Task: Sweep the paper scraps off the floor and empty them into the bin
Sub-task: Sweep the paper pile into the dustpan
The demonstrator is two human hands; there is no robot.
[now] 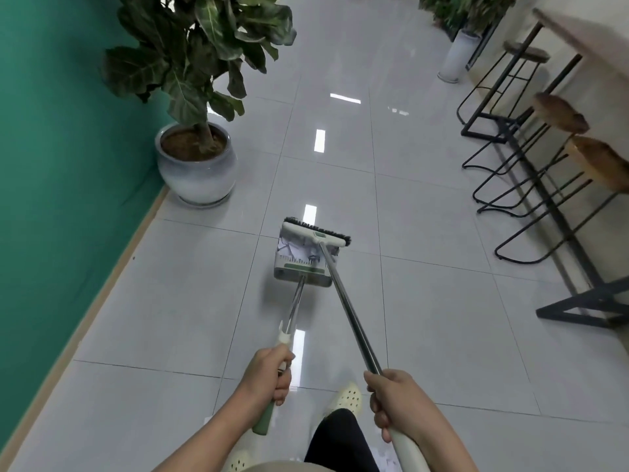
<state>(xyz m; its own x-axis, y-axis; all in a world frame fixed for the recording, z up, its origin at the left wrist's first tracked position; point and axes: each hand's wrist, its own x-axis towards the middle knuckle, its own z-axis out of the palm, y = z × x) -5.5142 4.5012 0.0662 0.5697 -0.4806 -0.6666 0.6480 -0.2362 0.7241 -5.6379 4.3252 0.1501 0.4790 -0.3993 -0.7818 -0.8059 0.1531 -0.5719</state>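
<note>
left hand (270, 376): my fingers are curled tight round the dustpan handle (289, 321), forearm reaching forward, knuckles up
right hand (391, 401): wrapped round the broom pole (350, 311) where the metal meets the white grip, thumb on top
dustpan (303, 267): boxy pale plastic with a green strip, sitting on the floor ahead of me, comb teeth along the inside
broom (316, 233): white head, black bristles, pressed right against the dustpan mouth
paper scraps (289, 248): white bits inside the pan, kinda blurry
floor (442, 318): big glossy grey tiles, shiny light reflections
plant pot (195, 172): round glazed ceramic by the green wall
</note>
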